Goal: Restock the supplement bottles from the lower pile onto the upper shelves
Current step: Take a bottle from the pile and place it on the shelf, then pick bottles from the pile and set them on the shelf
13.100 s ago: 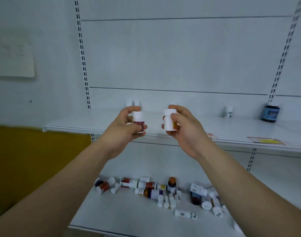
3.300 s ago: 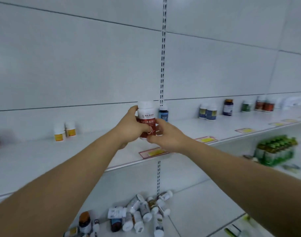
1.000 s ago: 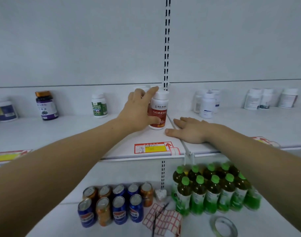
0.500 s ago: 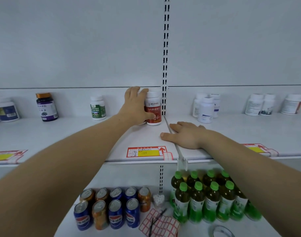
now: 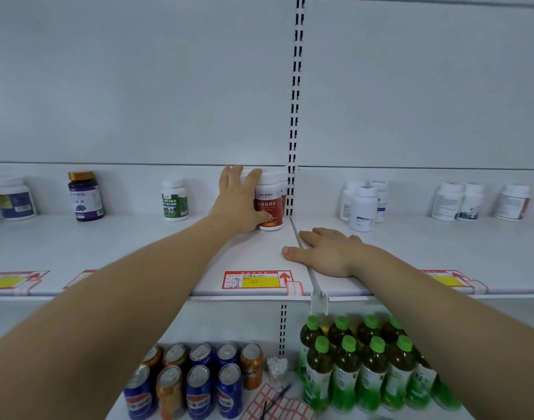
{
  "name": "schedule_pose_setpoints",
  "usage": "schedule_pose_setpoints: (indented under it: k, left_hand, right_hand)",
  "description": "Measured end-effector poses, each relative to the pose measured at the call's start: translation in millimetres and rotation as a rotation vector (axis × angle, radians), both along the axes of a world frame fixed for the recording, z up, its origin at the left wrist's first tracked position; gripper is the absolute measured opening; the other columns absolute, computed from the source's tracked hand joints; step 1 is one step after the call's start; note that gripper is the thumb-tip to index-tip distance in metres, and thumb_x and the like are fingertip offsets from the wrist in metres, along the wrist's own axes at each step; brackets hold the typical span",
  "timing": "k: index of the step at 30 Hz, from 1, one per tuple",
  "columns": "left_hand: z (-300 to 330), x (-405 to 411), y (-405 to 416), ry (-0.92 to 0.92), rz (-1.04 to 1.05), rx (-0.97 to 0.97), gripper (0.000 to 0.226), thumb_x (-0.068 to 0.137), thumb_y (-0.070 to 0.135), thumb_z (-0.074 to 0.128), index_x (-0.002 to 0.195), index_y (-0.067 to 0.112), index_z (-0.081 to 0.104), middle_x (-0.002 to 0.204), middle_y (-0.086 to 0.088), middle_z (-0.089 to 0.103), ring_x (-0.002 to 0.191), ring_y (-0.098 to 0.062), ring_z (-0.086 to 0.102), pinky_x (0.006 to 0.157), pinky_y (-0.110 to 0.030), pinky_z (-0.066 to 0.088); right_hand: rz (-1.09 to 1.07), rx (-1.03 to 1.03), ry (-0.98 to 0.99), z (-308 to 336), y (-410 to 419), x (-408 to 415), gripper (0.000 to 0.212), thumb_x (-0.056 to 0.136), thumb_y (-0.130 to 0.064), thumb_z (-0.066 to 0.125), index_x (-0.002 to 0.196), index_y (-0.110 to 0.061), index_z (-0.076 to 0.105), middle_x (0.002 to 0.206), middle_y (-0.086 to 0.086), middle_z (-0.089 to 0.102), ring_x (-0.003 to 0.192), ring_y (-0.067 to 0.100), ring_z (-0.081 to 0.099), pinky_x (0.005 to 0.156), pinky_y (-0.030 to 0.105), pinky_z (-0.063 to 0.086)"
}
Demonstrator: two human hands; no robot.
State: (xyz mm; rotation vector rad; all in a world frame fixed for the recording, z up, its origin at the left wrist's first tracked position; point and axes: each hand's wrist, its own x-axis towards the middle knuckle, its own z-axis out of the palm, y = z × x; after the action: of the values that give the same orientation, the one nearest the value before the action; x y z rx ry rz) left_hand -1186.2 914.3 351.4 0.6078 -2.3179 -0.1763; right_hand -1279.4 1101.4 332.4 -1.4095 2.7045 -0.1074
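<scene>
A white bottle with a red label [image 5: 270,204] stands upright at the back of the upper shelf [image 5: 253,253], just left of the slotted upright. My left hand [image 5: 238,204] grips it from the left, fingers curled over its cap and thumb on the label. More white caps show behind it, mostly hidden. My right hand [image 5: 326,251] lies flat, palm down, on the shelf across the seam between two shelf boards, holding nothing.
Other bottles stand along the shelf's back: a green-label one [image 5: 174,198], a purple one [image 5: 85,195], white ones [image 5: 362,204] to the right. A red and yellow price tag [image 5: 255,278] sits at the front edge. Below are soda cans [image 5: 196,380] and green bottles [image 5: 365,365].
My left hand has pushed the red-label bottle farther back toward the wall. My right hand has stayed flat on the shelf.
</scene>
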Motion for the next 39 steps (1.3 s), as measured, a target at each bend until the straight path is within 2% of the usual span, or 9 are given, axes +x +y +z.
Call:
schedule_pose_setpoints:
  k: [7, 16, 19, 22, 26, 29, 33, 39]
  left_hand:
    - [1.2, -4.4, 0.5, -0.038, 0.07, -0.075, 0.091, 0.072, 0.042, 0.075, 0.144, 0.029, 0.02, 0.153, -0.01, 0.009, 0.142, -0.029, -0.005, 0.112, -0.05, 0.018]
    - [5.4, -2.8, 1.4, -0.057, 0.083, -0.056, 0.096, 0.073, 0.045, 0.074, 0.147, 0.031, 0.015, 0.155, -0.009, 0.009, 0.143, -0.028, -0.004, 0.113, -0.05, 0.016]
    - [10.8, 8.1, 3.3, -0.064, 0.087, -0.058, 0.093, 0.075, 0.047, 0.071, 0.147, 0.032, 0.014, 0.156, -0.006, 0.007, 0.144, -0.028, -0.001, 0.113, -0.05, 0.016]
    - [16.1, 29.5, 1.2, -0.046, 0.045, 0.018, 0.089, 0.077, 0.046, 0.069, 0.147, 0.033, 0.016, 0.155, -0.002, 0.008, 0.143, -0.026, 0.008, 0.111, -0.047, 0.022]
    - [27.3, 74.8, -5.8, -0.089, -0.052, 0.129, 0.086, 0.08, 0.043, 0.068, 0.148, 0.031, 0.016, 0.154, -0.001, 0.016, 0.138, -0.024, 0.026, 0.107, -0.038, 0.029]
    - [35.6, 120.3, -12.8, -0.15, -0.027, 0.19, 0.082, 0.08, 0.046, 0.068, 0.146, 0.03, 0.023, 0.152, -0.001, 0.025, 0.129, -0.024, 0.04, 0.102, -0.034, 0.034]
    - [41.2, 200.4, -31.4, -0.184, 0.001, 0.184, 0.065, 0.081, 0.044, 0.067, 0.137, 0.027, 0.04, 0.144, -0.001, 0.039, 0.123, -0.022, 0.045, 0.092, -0.028, 0.034]
    - [42.9, 359.2, -85.2, -0.255, 0.136, 0.264, 0.064, 0.082, 0.05, 0.063, 0.138, 0.033, 0.039, 0.145, 0.006, 0.039, 0.123, -0.016, 0.045, 0.089, -0.024, 0.031]
  right_hand:
    - [-0.002, -0.001, -0.003, 1.7, 0.9, 2.4, 0.095, 0.074, -0.087, 0.021, 0.15, -0.032, 0.016, 0.159, 0.001, 0.014, 0.145, 0.023, 0.012, 0.11, 0.055, 0.011]
    - [-0.012, -0.017, -0.005, 4.0, 0.7, 5.1, 0.094, 0.073, -0.088, 0.023, 0.149, -0.031, 0.022, 0.158, 0.001, 0.019, 0.144, 0.025, 0.017, 0.11, 0.055, 0.015]
    - [0.0, -0.024, -0.026, 8.3, 0.8, 5.4, 0.095, 0.072, -0.088, 0.027, 0.147, -0.03, 0.027, 0.155, 0.003, 0.025, 0.14, 0.026, 0.026, 0.11, 0.052, 0.023]
    - [-0.009, -0.114, -0.041, 21.3, 0.4, 6.2, 0.091, 0.075, -0.083, 0.037, 0.148, -0.03, 0.026, 0.155, 0.002, 0.026, 0.14, 0.025, 0.028, 0.111, 0.045, 0.026]
    - [0.035, -0.266, 0.028, 57.0, -17.7, 21.5, 0.079, 0.082, -0.071, 0.046, 0.145, -0.025, 0.033, 0.151, 0.006, 0.035, 0.135, 0.025, 0.036, 0.101, 0.035, 0.032]
    - [0.061, -0.324, 0.101, 78.5, -46.6, 49.1, 0.076, 0.081, -0.069, 0.049, 0.141, -0.024, 0.039, 0.146, 0.005, 0.042, 0.128, 0.025, 0.043, 0.095, 0.035, 0.037]
    - [0.136, -0.366, 0.129, 96.7, -101.1, 110.3, 0.077, 0.081, -0.07, 0.047, 0.143, -0.026, 0.036, 0.15, 0.003, 0.035, 0.134, 0.025, 0.036, 0.101, 0.036, 0.033]
    - [0.299, -0.38, 0.098, 106.8, -207.2, 243.2, 0.076, 0.083, -0.068, 0.047, 0.143, -0.023, 0.036, 0.15, 0.002, 0.036, 0.134, 0.024, 0.036, 0.1, 0.034, 0.033]
